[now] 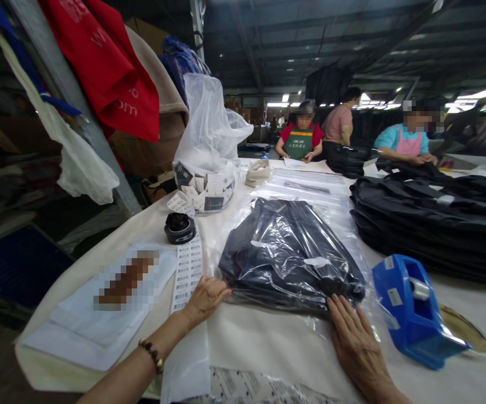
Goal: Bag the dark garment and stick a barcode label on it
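**Left hand and right hand at the near edge of a bagged black bundle**

Through the head camera, I have the bundle flat in its clear, shiny wrapping, directly beyond and between my two sets of fingers. My left fingers are bent and gathered at its near left corner; I cannot tell whether they pinch the film or only press on it. My right fingers are straight, side by side with slight gaps, their tips resting on the near right edge. A beaded bracelet circles the wrist behind my left fingers.

A strip of barcode labels runs just left of my left fingers and on past them. Farther beyond them I see a roll of black tape, then a clear sack of tags. Well to their left lies a flat white packet, partly blurred out.

Right of my right fingers, apart from them, stands a blue tape dispenser, with a round tan object behind it. A tall stack of black goods rises beyond the dispenser. Across the pale table, far past all my fingers, are a person in a green apron and another in a pink apron.
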A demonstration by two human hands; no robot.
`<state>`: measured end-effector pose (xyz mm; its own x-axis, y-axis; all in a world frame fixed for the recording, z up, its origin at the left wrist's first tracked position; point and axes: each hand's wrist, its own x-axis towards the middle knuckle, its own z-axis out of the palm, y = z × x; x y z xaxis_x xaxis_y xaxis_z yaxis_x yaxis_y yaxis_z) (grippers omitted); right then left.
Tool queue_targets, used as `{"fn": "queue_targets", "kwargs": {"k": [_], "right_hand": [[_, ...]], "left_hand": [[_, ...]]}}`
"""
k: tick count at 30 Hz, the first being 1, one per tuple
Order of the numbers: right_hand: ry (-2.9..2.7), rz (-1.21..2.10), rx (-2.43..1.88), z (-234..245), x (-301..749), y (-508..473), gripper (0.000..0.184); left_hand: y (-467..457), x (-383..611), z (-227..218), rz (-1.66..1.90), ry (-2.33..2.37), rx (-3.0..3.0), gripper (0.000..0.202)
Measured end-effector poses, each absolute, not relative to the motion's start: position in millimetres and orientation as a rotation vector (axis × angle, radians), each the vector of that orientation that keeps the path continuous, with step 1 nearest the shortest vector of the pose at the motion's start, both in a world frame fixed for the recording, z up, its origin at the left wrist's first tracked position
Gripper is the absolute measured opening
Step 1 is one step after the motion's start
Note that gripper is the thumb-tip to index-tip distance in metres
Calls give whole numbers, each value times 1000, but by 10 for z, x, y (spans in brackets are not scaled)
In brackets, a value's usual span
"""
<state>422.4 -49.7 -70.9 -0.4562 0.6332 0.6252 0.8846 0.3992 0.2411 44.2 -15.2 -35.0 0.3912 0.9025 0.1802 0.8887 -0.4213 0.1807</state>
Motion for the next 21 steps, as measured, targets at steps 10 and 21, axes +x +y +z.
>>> {"fn": "queue_targets", "kwargs": {"k": [10,21], "right_hand": [[-2080,-435,-1315,-503,4246,-578,54],[-978,79,-1968,50,5244,-685,40]], "left_hand": [[-71,501,-362,456,1787,2546,38],[-2,364,-441,578,1549,2561,51]]}}
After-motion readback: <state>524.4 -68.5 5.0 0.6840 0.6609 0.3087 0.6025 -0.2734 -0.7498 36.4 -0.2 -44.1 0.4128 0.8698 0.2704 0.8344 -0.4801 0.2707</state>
